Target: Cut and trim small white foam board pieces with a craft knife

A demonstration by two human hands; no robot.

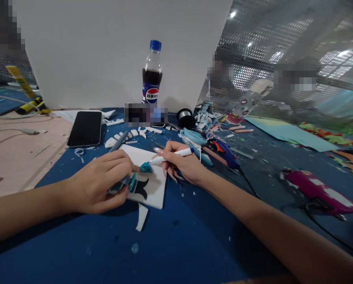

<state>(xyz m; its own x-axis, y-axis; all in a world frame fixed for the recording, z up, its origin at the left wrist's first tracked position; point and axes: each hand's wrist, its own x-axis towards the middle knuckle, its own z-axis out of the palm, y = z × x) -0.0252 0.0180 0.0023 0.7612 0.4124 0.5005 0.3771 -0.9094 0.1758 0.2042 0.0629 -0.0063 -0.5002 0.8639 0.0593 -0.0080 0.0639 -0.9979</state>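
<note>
My right hand (184,161) grips a white marker pen (171,155) with a dark blue end. Its tip meets or nearly meets a small teal piece (146,168) lying over a white board (155,195). From the left, my left hand (101,183) reaches across the board, its index fingertip against that teal piece. Curled under its fingers is a blue-teal object (121,185), mostly hidden, whose kind I cannot make out. A black tail-like shape (141,189) shows on the board beside it. Just below the board lies a curved white offcut (141,217).
Behind the board are white cut pieces (126,138), a phone (85,128), a cola bottle (152,77) and a wire spool (185,118). A blue glue gun (225,154) and a magenta corded tool (320,189) lie to the right. A white panel (105,51) stands at the back.
</note>
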